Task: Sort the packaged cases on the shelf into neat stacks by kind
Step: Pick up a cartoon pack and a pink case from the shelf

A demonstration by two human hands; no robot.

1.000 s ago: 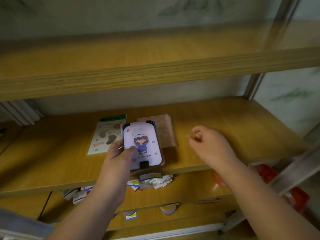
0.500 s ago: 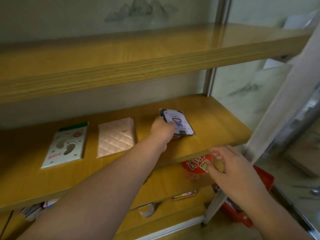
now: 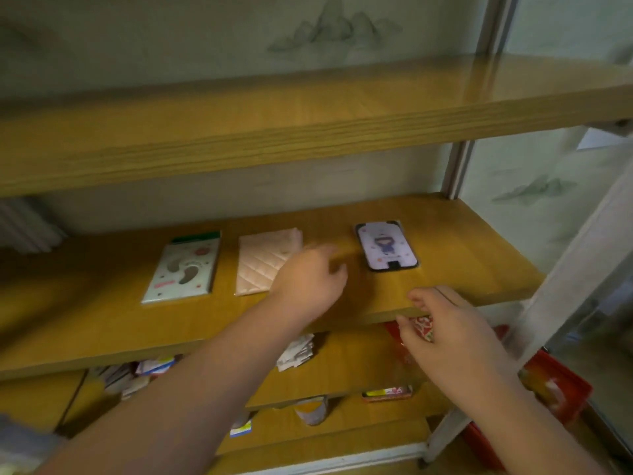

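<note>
Wooden and yellow-brown, the middle shelf [image 3: 462, 269] holds three flat packaged cases in a row. On the left lies the white case [image 3: 185, 267] with a green top edge and brown footprint shapes on it. Just right of it lies the pink quilted case [image 3: 262, 260]. Farther right, apart from the other two, lies the purple case [image 3: 386, 245] with a dark rim and a little cartoon girl on the front. All three lie flat on the wood, and none is on top of another.

The left hand [image 3: 310, 281] is over the shelf between the pink case and the purple one. It covers the near right corner of the pink case. Its fingers are loose and a bit curled, and it holds nothing. It is blurry, so I cannot tell if it touches the pink case or the wood.

The right hand [image 3: 448, 332] is at the near edge of the shelf, on the right. Its fingers are bent and a little apart, and it holds nothing. Its fingertips are right by the shelf edge.

Below, a lower shelf [image 3: 359, 368] has a messy pile of small packets [image 3: 296, 351] on it. A red basket [image 3: 561, 399] sits low on the right.
</note>
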